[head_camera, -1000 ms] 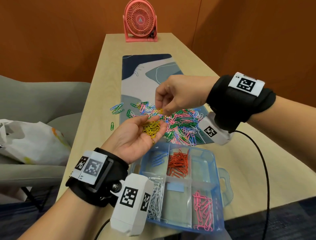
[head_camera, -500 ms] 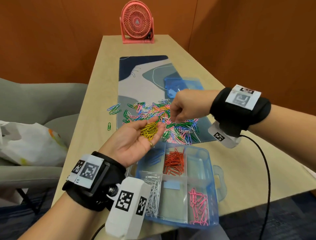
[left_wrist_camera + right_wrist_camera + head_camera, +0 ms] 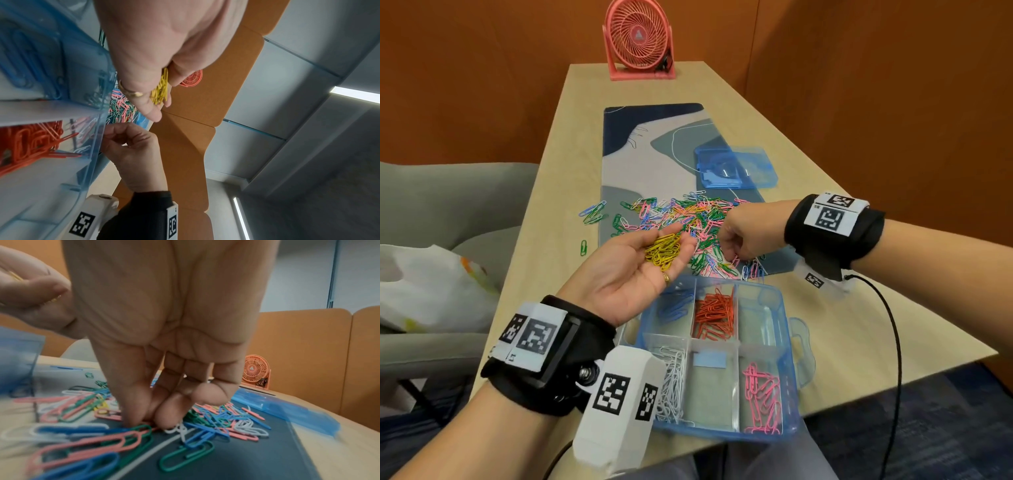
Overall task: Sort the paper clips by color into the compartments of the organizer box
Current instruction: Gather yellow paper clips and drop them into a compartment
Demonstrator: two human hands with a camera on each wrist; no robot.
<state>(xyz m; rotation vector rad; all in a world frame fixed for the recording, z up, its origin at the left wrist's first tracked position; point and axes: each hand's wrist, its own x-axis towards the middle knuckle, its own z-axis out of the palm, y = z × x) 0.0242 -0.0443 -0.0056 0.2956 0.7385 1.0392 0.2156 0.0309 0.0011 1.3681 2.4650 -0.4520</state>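
My left hand [image 3: 619, 274] is held palm up above the far left corner of the blue organizer box [image 3: 787, 342], and a bunch of yellow paper clips [image 3: 662, 251] lies on its fingers [image 3: 152, 112]. The mixed pile of coloured clips [image 3: 688, 219] is spread on the desk mat [image 3: 654, 144] behind the box. My right hand [image 3: 736, 246] reaches down into the pile's near right part. Its thumb and fingertips [image 3: 131, 418] close on a clip there whose colour is hidden. The box holds blue [image 3: 674, 305], orange-red [image 3: 714, 315], white [image 3: 671, 383] and pink clips [image 3: 762, 397] in separate compartments.
The box's blue lid [image 3: 734, 168] lies on the mat beyond the pile. A pink fan [image 3: 638, 37] stands at the table's far end. A few stray clips [image 3: 594, 214] lie left of the mat. A plastic bag [image 3: 428, 287] rests on the grey chair at left. A black cable [image 3: 893, 342] trails from my right wrist.
My right hand left its place above the left palm and dropped to the right into the pile. The left hand kept the yellow clips and stayed put.
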